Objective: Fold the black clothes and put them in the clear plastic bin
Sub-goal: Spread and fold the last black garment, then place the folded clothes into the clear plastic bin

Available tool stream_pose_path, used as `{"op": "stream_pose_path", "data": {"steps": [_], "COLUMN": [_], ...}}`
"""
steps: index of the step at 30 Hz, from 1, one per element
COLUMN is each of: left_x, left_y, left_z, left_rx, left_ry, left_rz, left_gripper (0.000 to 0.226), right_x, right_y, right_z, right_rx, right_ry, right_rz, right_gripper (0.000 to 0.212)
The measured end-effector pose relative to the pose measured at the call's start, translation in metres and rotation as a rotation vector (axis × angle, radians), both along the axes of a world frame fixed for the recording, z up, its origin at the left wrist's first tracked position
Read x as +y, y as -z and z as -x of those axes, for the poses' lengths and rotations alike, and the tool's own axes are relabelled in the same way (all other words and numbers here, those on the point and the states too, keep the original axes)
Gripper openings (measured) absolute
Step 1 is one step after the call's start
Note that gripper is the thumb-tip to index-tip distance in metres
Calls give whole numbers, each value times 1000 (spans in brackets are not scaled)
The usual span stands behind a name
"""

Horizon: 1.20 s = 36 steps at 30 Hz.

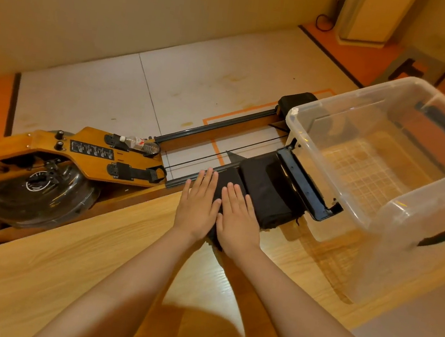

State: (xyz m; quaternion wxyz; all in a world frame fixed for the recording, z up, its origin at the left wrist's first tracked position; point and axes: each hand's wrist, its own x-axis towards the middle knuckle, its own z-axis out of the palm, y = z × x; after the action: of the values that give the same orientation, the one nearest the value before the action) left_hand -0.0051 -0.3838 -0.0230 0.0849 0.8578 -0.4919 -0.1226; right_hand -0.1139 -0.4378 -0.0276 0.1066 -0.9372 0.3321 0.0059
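A black garment [266,191] lies folded into a narrow strip at the far edge of the wooden table [59,265]. My left hand [198,205] and my right hand [238,219] rest flat side by side on its left part, palms down, fingers together and stretched out. They cover most of that end. The right part of the cloth is a thicker folded bundle, bare of hands. A clear plastic bin [330,166] stands on the table just right of the cloth, and I see no clothes inside it.
Beyond the table's far edge a wooden rowing machine [88,155] lies on the floor, with a water tank [37,193], black rails and a plastic bottle [139,143] on it. A white cabinet [371,15] stands by the back wall.
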Motion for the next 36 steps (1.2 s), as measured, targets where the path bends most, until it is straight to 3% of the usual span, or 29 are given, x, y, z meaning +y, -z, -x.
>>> {"op": "stream_pose_path", "data": {"steps": [7, 14, 18, 22, 29, 36], "left_x": [32, 57, 65, 68, 32, -57], "left_y": [-25, -43, -53, -66, -113, -135], "left_z": [11, 29, 32, 43, 97, 190], "left_rx": [85, 127, 159, 279, 443, 553], "left_ry": [-140, -184, -211, -211, -142, -83], "left_rz": [159, 249, 291, 341, 526, 599], "left_gripper": [64, 71, 75, 78, 72, 68], "right_x": [18, 21, 26, 26, -18, -117], "right_y": [-32, -51, -55, -69, -124, -156], "right_z": [13, 42, 47, 49, 89, 186], "right_rx": [-168, -167, -174, -263, -522, -579], "right_ry": [-12, 7, -16, -49, -141, -93], "right_rz": [28, 92, 122, 137, 272, 352], "right_gripper": [58, 57, 72, 68, 51, 48]}}
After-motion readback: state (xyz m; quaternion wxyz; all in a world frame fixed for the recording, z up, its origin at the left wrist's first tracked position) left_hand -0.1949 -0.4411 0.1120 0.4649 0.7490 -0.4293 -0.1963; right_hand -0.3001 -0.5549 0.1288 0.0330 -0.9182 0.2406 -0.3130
